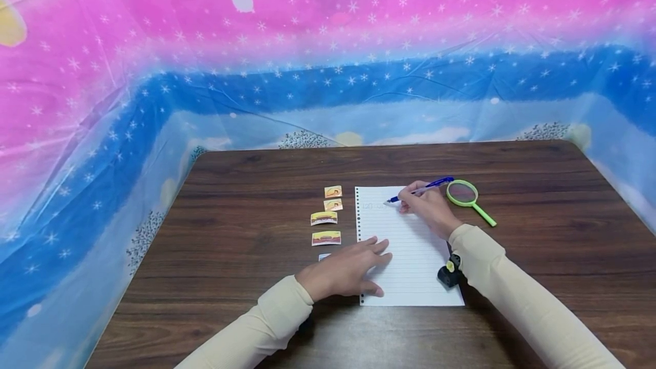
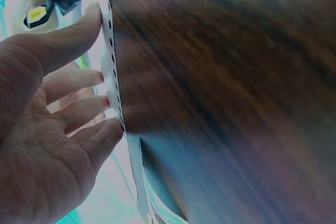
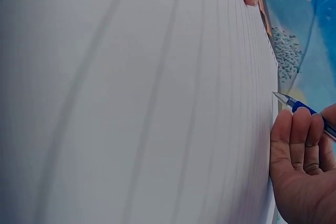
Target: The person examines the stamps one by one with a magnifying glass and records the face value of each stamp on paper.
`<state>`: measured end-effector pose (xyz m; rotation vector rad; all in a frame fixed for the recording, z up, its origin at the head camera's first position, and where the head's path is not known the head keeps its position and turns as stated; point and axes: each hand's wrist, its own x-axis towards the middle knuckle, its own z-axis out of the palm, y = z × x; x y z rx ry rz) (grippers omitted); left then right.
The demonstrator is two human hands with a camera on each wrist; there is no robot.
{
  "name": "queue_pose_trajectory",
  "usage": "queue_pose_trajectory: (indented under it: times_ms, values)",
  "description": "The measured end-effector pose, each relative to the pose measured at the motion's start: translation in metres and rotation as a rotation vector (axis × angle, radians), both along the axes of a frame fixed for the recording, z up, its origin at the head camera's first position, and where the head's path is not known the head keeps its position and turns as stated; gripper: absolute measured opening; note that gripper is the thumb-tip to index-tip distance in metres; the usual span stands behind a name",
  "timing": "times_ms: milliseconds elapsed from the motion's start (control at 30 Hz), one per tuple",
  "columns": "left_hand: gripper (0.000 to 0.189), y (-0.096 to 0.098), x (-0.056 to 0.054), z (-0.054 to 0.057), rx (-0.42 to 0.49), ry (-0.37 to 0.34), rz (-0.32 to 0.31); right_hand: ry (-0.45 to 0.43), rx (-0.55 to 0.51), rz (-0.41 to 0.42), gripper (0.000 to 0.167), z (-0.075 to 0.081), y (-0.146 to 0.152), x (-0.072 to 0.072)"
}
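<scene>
A lined sheet of paper (image 1: 405, 261) with punched holes down its left edge lies on the table. My right hand (image 1: 427, 206) grips a blue pen (image 1: 435, 183), its tip at the faint handwriting (image 1: 370, 206) near the top of the sheet. In the right wrist view the pen (image 3: 296, 103) slants between thumb and fingers, with the tip at the paper. My left hand (image 1: 351, 268) lies with spread fingers over the sheet's left edge. The left wrist view has its fingertips (image 2: 113, 127) resting along the punched edge, fingers nearly straight.
Left of the sheet, several small printed cards stand in a column, among them an orange one (image 1: 333, 192) and a yellow-and-red one (image 1: 326, 238). Another card (image 1: 324, 257) is partly hidden by the left hand. A green magnifying glass (image 1: 479, 206) lies right of the sheet on the wooden table (image 1: 230, 215).
</scene>
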<state>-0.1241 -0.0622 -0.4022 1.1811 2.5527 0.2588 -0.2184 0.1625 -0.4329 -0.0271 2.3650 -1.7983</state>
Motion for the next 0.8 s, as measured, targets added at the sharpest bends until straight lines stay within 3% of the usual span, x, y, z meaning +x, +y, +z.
queue_pose_trajectory:
  times_ms: [200, 467, 800]
  values:
    - [0.067, -0.002, 0.000, 0.000, 0.028, -0.028, 0.025, -0.040, 0.000, 0.006, 0.024, 0.003, 0.000, -0.002]
    - [0.063, -0.004, 0.000, -0.001, 0.087, -0.050, 0.049, -0.097, -0.098, 0.061, 0.026, 0.011, 0.006, -0.004]
    - [0.046, -0.024, -0.007, 0.015, 0.215, -0.013, 0.104, -0.056, -0.038, 0.049, 0.035, 0.024, 0.018, 0.005]
